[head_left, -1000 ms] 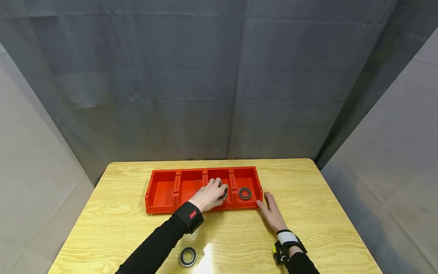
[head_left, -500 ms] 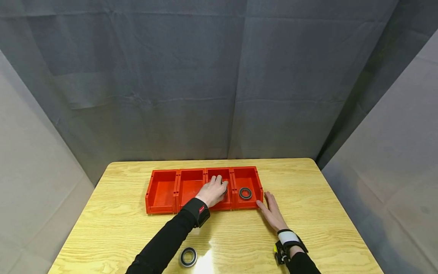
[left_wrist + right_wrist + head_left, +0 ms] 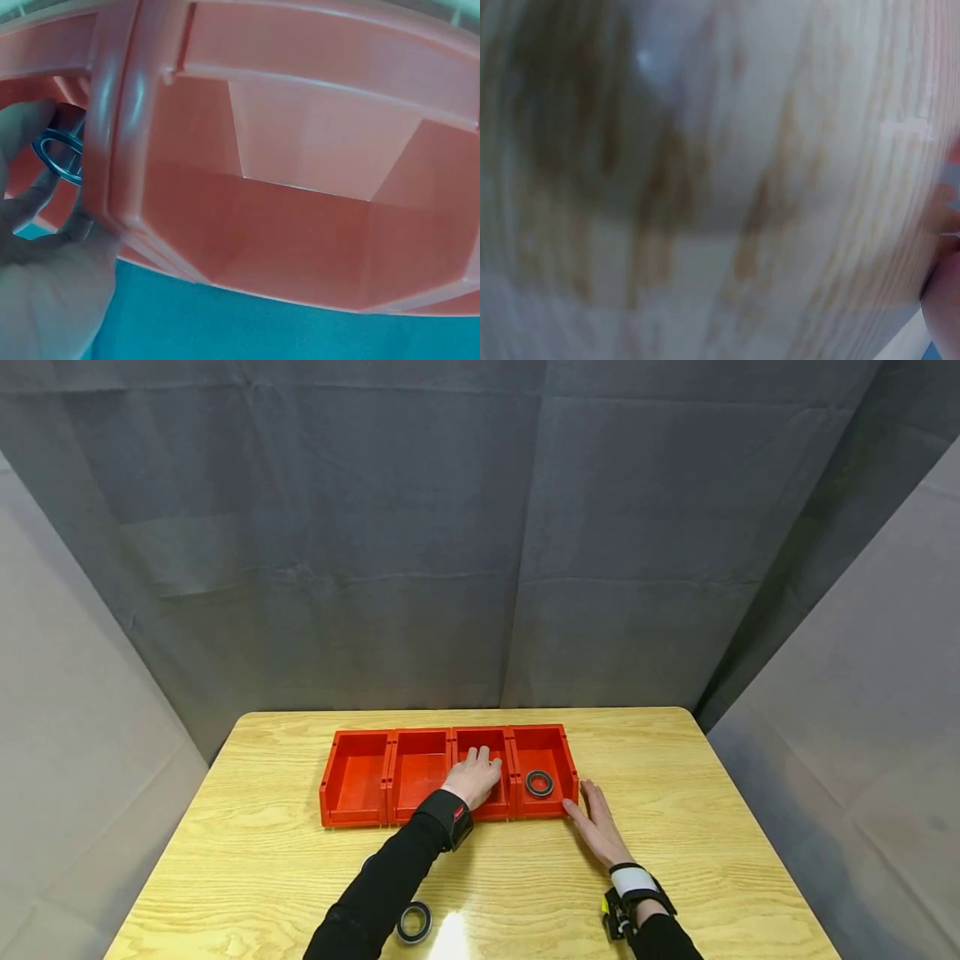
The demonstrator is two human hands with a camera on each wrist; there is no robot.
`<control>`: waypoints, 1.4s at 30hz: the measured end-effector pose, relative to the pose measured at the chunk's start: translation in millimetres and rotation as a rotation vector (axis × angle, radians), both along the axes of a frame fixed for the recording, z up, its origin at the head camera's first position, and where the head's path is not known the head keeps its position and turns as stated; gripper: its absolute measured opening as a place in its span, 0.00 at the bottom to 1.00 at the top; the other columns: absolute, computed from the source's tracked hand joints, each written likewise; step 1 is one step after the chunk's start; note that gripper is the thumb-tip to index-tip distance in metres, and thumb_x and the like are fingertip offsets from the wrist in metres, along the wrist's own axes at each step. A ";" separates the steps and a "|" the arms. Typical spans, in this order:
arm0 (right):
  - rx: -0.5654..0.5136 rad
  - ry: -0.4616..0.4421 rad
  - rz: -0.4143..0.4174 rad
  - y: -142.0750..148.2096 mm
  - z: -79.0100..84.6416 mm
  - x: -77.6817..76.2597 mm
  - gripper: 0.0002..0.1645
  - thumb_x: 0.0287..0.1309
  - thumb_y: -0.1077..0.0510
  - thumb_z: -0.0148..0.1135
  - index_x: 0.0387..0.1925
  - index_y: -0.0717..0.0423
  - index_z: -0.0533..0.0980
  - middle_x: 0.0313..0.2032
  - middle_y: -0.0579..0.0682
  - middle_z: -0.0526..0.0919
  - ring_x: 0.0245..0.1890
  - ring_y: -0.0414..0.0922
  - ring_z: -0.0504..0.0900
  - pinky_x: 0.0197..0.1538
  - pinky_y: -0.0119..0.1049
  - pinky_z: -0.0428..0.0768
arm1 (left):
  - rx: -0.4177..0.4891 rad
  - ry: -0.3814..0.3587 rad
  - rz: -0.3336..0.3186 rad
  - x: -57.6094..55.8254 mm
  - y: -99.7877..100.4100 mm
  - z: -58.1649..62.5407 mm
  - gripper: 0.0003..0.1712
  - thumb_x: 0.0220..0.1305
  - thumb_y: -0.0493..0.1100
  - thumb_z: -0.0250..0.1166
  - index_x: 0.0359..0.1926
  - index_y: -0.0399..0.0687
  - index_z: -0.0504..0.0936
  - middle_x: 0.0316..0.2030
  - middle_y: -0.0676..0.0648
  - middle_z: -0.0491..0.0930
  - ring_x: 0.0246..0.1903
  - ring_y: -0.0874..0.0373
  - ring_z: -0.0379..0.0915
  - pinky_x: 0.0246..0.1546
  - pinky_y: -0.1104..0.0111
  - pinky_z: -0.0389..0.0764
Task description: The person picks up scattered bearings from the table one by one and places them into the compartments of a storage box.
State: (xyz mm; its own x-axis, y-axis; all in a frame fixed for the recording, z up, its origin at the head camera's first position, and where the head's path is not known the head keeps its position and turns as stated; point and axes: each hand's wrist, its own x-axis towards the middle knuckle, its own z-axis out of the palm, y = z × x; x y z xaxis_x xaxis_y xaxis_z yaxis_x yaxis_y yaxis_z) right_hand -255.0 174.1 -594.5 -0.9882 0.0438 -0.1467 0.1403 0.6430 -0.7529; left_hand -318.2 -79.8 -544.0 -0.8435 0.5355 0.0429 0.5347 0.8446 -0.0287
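Note:
My left hand reaches into the third compartment from the left of a row of red bins. In the left wrist view its thumb and fingers hold a ring-shaped ball bearing, tilted beside the bin divider; the head view hides this bearing behind the hand. Another bearing lies flat in the rightmost compartment. My right hand rests with extended fingers at the front right corner of that compartment. Only part of the right hand shows at the edge of the right wrist view.
On the wooden table, a bearing lies near the front, just right of the left sleeve. A small ring edge peeks out left of that sleeve. Grey cloth hangs behind the table.
My left hand has shifted slightly right in the third compartment, and the bearing there has gone out of the head view. The sleeve moved right, exposing a ring edge. The right hand stayed still.

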 end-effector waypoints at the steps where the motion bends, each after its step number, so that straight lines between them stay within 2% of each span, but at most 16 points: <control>1: -0.001 0.001 -0.002 -0.2 -0.2 0.2 0.50 0.73 0.37 0.47 0.79 0.64 0.44 0.79 0.67 0.42 0.80 0.64 0.37 0.79 0.64 0.42 | -0.005 -0.008 0.006 -0.1 1.1 -0.7 0.13 0.71 0.41 0.62 0.55 0.47 0.81 0.49 0.40 0.76 0.46 0.48 0.73 0.32 0.65 0.85; 10: -0.008 0.004 -0.011 -2.9 -1.9 0.7 0.50 0.73 0.37 0.47 0.79 0.63 0.44 0.79 0.67 0.42 0.80 0.64 0.37 0.79 0.63 0.42 | -0.020 -0.087 0.062 -0.4 7.2 0.6 0.12 0.67 0.35 0.65 0.50 0.45 0.82 0.51 0.39 0.76 0.47 0.47 0.72 0.31 0.60 0.86; 17: -0.017 0.005 -0.009 -3.8 -2.0 1.5 0.50 0.73 0.38 0.48 0.79 0.64 0.44 0.79 0.67 0.42 0.80 0.64 0.37 0.79 0.64 0.42 | -0.047 -0.143 0.084 -2.5 12.5 -4.4 0.15 0.67 0.35 0.65 0.54 0.45 0.82 0.56 0.38 0.75 0.52 0.44 0.72 0.35 0.58 0.86; 27: -0.018 0.013 -0.013 -4.2 -0.4 2.3 0.50 0.72 0.37 0.48 0.79 0.64 0.45 0.79 0.68 0.43 0.80 0.65 0.38 0.78 0.65 0.43 | -0.004 -0.154 0.114 -2.5 18.5 -10.1 0.11 0.67 0.36 0.65 0.49 0.46 0.85 0.50 0.38 0.77 0.46 0.44 0.74 0.33 0.57 0.85; 34: -0.011 0.003 -0.010 -2.5 0.9 2.0 0.49 0.73 0.37 0.46 0.79 0.63 0.44 0.79 0.67 0.41 0.80 0.64 0.37 0.79 0.64 0.42 | -0.009 -0.132 0.128 -2.1 21.5 -8.0 0.10 0.65 0.37 0.68 0.44 0.52 0.89 0.47 0.41 0.81 0.39 0.46 0.77 0.33 0.57 0.87; 42: -0.005 0.011 -0.012 0.4 -0.2 1.2 0.49 0.73 0.38 0.47 0.79 0.64 0.44 0.79 0.67 0.42 0.80 0.64 0.37 0.79 0.63 0.42 | -0.001 -0.116 0.107 -1.0 24.3 -9.9 0.07 0.66 0.38 0.67 0.42 0.53 0.89 0.38 0.44 0.84 0.36 0.48 0.81 0.34 0.58 0.86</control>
State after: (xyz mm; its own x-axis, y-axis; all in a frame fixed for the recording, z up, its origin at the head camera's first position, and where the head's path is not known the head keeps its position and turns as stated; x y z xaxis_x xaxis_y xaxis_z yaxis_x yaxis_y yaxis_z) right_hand -253.7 174.5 -594.7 -0.9892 0.0552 -0.1359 0.1397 0.6375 -0.7577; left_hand -319.2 -55.5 -553.9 -0.8951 0.4419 -0.0587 0.4411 0.8970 0.0273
